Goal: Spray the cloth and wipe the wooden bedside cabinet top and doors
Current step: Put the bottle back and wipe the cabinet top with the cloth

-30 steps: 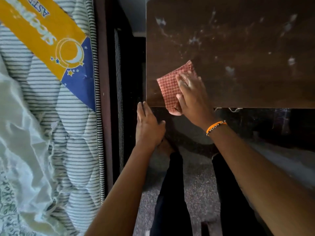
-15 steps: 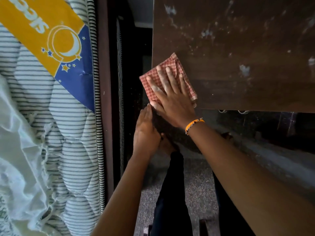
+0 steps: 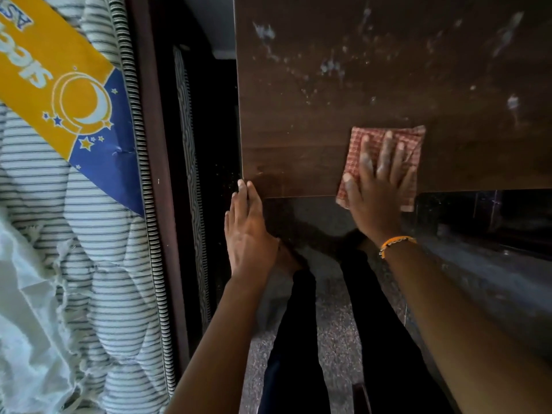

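R hand (image 3: 377, 186) flat, fingers spread, pressing red checked cloth (image 3: 388, 144) on dark wood cabinet top (image 3: 328, 115) nr front edge | L hand (image 3: 249, 231) open, bracing corner | cloth soft, thin; I'd press w/ palm mid-cloth.

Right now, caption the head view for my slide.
Right hand presses checked cloth on the cabinet top; left hand braces its corner.

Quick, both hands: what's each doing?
Left hand: open, flat against cabinet corner, holding nothing.
Right hand: open, pressing cloth flat on cabinet top.
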`<state>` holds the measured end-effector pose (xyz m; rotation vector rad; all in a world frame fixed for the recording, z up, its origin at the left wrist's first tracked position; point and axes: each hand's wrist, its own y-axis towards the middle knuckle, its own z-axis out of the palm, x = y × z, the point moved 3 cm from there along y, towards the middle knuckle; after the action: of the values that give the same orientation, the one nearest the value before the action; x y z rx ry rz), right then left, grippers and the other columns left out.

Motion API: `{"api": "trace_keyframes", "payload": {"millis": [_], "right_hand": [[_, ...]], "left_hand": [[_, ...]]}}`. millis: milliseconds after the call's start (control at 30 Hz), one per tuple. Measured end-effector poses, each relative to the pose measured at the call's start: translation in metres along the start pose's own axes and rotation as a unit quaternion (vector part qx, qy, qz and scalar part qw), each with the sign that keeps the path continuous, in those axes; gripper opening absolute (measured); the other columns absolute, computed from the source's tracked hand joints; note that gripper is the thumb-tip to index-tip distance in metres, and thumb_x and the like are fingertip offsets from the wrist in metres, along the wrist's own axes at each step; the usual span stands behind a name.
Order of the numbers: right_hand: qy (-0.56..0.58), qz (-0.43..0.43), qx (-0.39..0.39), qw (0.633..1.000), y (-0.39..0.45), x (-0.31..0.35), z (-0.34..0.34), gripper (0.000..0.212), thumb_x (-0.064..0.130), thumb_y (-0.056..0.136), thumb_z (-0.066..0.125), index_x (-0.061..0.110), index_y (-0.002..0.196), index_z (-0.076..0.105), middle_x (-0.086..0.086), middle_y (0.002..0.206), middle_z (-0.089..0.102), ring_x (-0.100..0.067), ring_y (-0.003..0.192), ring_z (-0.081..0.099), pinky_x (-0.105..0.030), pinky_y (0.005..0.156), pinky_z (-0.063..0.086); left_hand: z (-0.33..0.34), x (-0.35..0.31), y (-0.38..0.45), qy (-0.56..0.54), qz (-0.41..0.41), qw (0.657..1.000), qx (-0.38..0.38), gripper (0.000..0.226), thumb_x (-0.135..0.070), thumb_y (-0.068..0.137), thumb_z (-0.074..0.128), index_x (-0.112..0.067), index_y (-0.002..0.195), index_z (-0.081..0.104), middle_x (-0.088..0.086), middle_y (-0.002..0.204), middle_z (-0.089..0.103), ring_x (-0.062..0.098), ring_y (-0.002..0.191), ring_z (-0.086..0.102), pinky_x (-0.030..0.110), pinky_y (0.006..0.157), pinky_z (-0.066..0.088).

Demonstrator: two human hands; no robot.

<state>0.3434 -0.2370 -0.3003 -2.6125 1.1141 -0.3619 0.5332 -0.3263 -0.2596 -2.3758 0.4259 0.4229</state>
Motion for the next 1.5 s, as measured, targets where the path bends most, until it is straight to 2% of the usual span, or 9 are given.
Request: {"api": "trace_keyframes", "payload": {"millis": [200, 300, 367, 500, 667, 867, 1033, 1200, 1500], "right_hand": [[-0.01, -0.258, 0.016, 0.966, -0.006, 0.094, 0.015, 0.052, 0.041, 0.09, 0.039, 0.025, 0.139, 0.039, -0.013, 0.154, 0.026, -0.038, 0.142, 0.02, -0.056, 0.113, 0.009], [-0.018, -0.344, 0.039, 0.938, 0.025, 0.14, 0.009, 0.057, 0.039, 0.093, 0.041, 0.031, 0.146, 0.022, -0.004, 0.158, 0.011, -0.03, 0.146, 0.006, -0.049, 0.115, -0.003], [-0.031, -0.364, 0.048, 0.929, 0.054, 0.15, 0.002, 0.061, 0.037, 0.094, 0.042, 0.032, 0.148, 0.015, -0.002, 0.159, 0.004, -0.027, 0.147, 0.0, -0.049, 0.115, -0.007], [-0.028, -0.354, 0.033, 0.934, 0.096, 0.131, -0.016, 0.059, 0.038, 0.092, 0.043, 0.033, 0.146, 0.02, 0.0, 0.159, 0.008, -0.026, 0.147, 0.003, -0.05, 0.116, 0.002], [-0.029, -0.227, 0.005, 0.973, 0.125, 0.053, -0.034, 0.055, 0.04, 0.091, 0.038, 0.027, 0.144, 0.029, -0.004, 0.158, 0.012, -0.03, 0.146, 0.007, -0.051, 0.116, 0.008], [-0.017, -0.065, -0.011, 0.998, 0.081, -0.002, -0.029, 0.058, 0.041, 0.092, 0.03, 0.023, 0.146, 0.021, -0.014, 0.157, 0.01, -0.037, 0.144, 0.007, -0.059, 0.114, 0.008], [-0.021, -0.183, 0.009, 0.983, 0.067, 0.045, -0.017, 0.054, 0.039, 0.091, 0.034, 0.028, 0.143, 0.028, -0.013, 0.156, 0.017, -0.037, 0.143, 0.012, -0.058, 0.113, 0.008], [0.003, -0.332, 0.009, 0.943, 0.106, 0.113, -0.023, 0.054, 0.034, 0.091, 0.045, 0.031, 0.143, 0.031, -0.006, 0.157, 0.016, -0.032, 0.145, 0.009, -0.055, 0.114, 0.003], [0.003, -0.302, -0.019, 0.953, 0.201, 0.186, -0.045, 0.058, 0.035, 0.092, 0.039, 0.029, 0.147, 0.02, -0.004, 0.159, 0.007, -0.031, 0.146, 0.002, -0.053, 0.116, -0.001]], "left_hand": [[0.001, -0.002, -0.004, -0.03, -0.009, 0.999, 0.018, 0.08, -0.003, 0.075, 0.044, -0.002, 0.146, 0.008, 0.014, 0.156, 0.004, 0.029, 0.144, 0.008, 0.042, 0.116, 0.017], [0.001, -0.001, -0.003, -0.029, -0.017, 0.999, 0.011, 0.081, -0.025, 0.071, 0.024, 0.0, 0.146, 0.008, 0.014, 0.155, 0.006, 0.029, 0.144, 0.006, 0.037, 0.116, 0.011], [0.001, -0.004, 0.0, -0.013, -0.027, 1.0, 0.004, 0.078, -0.015, 0.078, 0.041, 0.0, 0.146, 0.007, 0.014, 0.156, 0.007, 0.029, 0.144, 0.004, 0.038, 0.118, 0.01], [-0.009, -0.021, 0.021, 0.079, -0.033, 0.996, -0.029, 0.092, -0.019, 0.081, 0.065, -0.004, 0.147, 0.002, 0.009, 0.157, 0.0, 0.026, 0.144, -0.004, 0.044, 0.118, 0.007], [-0.017, -0.054, 0.055, 0.227, 0.023, 0.973, -0.042, 0.111, -0.033, 0.064, 0.08, -0.001, 0.146, 0.012, 0.014, 0.155, 0.012, 0.031, 0.143, 0.008, 0.05, 0.113, 0.008], [-0.018, -0.066, 0.071, 0.289, 0.031, 0.956, -0.038, 0.122, -0.047, 0.065, 0.076, -0.003, 0.146, -0.004, 0.013, 0.157, -0.003, 0.03, 0.143, -0.005, 0.049, 0.11, -0.008], [-0.015, -0.057, 0.064, 0.283, 0.012, 0.956, -0.069, 0.115, -0.047, 0.056, 0.081, 0.003, 0.143, 0.024, 0.017, 0.152, 0.024, 0.032, 0.141, 0.02, 0.051, 0.111, 0.011], [-0.008, -0.057, 0.055, 0.271, 0.0, 0.961, -0.057, 0.117, -0.047, 0.051, 0.081, 0.004, 0.141, 0.027, 0.018, 0.15, 0.028, 0.033, 0.14, 0.023, 0.052, 0.113, 0.012], [0.005, -0.084, 0.065, 0.327, 0.005, 0.944, -0.043, 0.102, -0.032, 0.065, 0.078, -0.001, 0.144, 0.023, 0.016, 0.153, 0.022, 0.031, 0.141, 0.013, 0.05, 0.113, 0.0]]}}
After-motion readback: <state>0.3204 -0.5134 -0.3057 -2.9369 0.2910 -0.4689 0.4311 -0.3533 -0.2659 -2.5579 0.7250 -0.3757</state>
